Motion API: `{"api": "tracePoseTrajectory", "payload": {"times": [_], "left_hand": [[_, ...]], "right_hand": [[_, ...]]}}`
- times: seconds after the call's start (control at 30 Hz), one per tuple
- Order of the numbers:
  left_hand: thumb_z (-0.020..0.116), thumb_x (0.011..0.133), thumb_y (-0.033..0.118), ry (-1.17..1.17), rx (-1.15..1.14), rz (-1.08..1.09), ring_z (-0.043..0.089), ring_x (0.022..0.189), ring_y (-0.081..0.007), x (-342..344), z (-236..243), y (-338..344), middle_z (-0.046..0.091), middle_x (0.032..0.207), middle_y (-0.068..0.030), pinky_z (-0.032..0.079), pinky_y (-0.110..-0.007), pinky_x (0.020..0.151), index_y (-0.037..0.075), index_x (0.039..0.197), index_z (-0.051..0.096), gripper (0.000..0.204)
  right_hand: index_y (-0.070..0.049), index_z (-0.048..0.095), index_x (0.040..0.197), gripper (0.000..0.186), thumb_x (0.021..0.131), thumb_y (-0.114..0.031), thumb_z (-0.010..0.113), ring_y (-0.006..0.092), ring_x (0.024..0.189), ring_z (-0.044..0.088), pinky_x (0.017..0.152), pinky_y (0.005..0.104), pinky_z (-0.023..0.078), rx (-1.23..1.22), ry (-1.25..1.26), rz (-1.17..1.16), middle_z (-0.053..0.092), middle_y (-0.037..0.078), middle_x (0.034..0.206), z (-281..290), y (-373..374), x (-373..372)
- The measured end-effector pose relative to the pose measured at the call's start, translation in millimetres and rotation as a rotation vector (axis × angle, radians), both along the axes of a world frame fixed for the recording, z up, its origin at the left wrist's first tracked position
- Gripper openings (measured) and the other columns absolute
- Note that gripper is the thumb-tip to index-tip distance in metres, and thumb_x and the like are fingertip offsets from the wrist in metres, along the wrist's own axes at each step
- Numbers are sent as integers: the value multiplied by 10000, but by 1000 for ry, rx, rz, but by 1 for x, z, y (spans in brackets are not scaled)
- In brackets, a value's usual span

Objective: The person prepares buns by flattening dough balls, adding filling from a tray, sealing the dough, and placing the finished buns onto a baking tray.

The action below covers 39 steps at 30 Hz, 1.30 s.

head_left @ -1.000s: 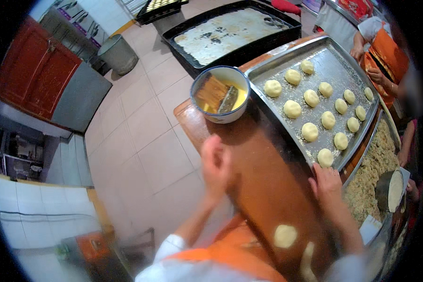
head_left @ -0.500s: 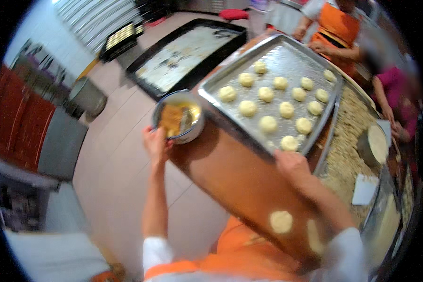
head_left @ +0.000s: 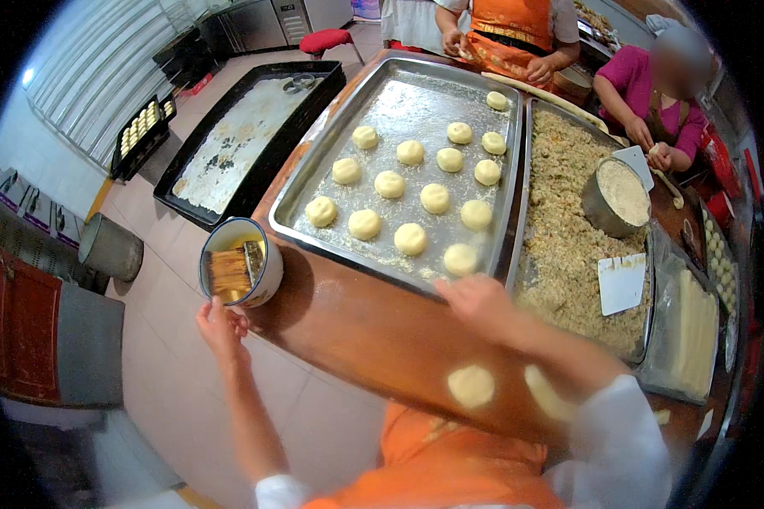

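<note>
My left hand (head_left: 221, 327) is closed at the near side of a white enamel pot (head_left: 267, 278) with a blue rim, which stands at the table's left edge. Inside the pot are a wide brush (head_left: 229, 273) and yellow liquid. My right hand (head_left: 482, 307) is closed on the near rim of a large metal baking tray (head_left: 314, 244), its thumb side at the edge. Several round pale dough pieces (head_left: 410, 238) sit in rows on the tray. Closer to me, a flat dough round (head_left: 471, 387) and a dough strip (head_left: 545, 392) lie on the brown table (head_left: 373, 327).
Right of the tray is a pan of crumbly filling (head_left: 560, 220) holding a metal bowl (head_left: 617, 199) and a white scraper (head_left: 621, 284). An empty black tray (head_left: 246, 144) lies at the far left. Two people (head_left: 518, 34) (head_left: 654, 102) work with dough across the table.
The view has turned, so the table and trays sit further left and the far right shows more. Both hands stay at the pot and the baking tray.
</note>
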<state>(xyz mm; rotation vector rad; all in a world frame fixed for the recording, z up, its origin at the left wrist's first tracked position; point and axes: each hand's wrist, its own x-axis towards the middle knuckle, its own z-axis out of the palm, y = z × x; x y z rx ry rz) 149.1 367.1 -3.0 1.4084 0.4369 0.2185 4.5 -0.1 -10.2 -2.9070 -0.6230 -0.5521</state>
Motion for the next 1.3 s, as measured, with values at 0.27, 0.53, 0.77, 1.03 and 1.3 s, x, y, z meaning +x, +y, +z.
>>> {"api": "tracePoseTrajectory", "payload": {"times": [0.27,0.53,0.77,1.03,1.3], "left_hand": [[542,868,189,-124,-59,-167,380,465,-38,-82,-23,-66,436,616,27,267,-168,379,85,1067,431,250],[545,860,100,-220,459,-721,546,704,-120,-167,-18,-146,569,870,-59,444,-216,577,37,1066,526,216],[622,747,112,-676,1079,-1145,475,987,-334,-203,-26,-203,508,1061,-160,396,-406,835,46,1052,545,321],[647,726,129,-144,1172,-1692,522,887,-374,-202,7,-222,548,960,-186,434,-426,757,21,970,517,297],[636,741,107,-147,1033,-1625,574,850,-303,-191,4,-207,573,947,-158,470,-374,734,51,1144,476,437]], "right_hand": [[-68,529,1089,361,729,-95,522,202,650,562,586,333,443,-35,-67,-6,539,53,695,-28,-16,1],[-53,543,1079,338,775,-187,610,297,825,568,733,377,455,340,-90,-97,588,142,906,29,-42,-40],[-16,583,957,164,820,-103,561,282,798,567,696,339,460,621,185,-368,582,132,865,36,-58,-165],[-25,593,934,129,824,-82,561,281,795,580,682,341,469,837,218,-505,587,127,855,13,-63,-230],[0,569,986,187,818,-85,566,291,776,591,661,345,483,681,66,-470,589,157,900,33,-95,-179]]}}
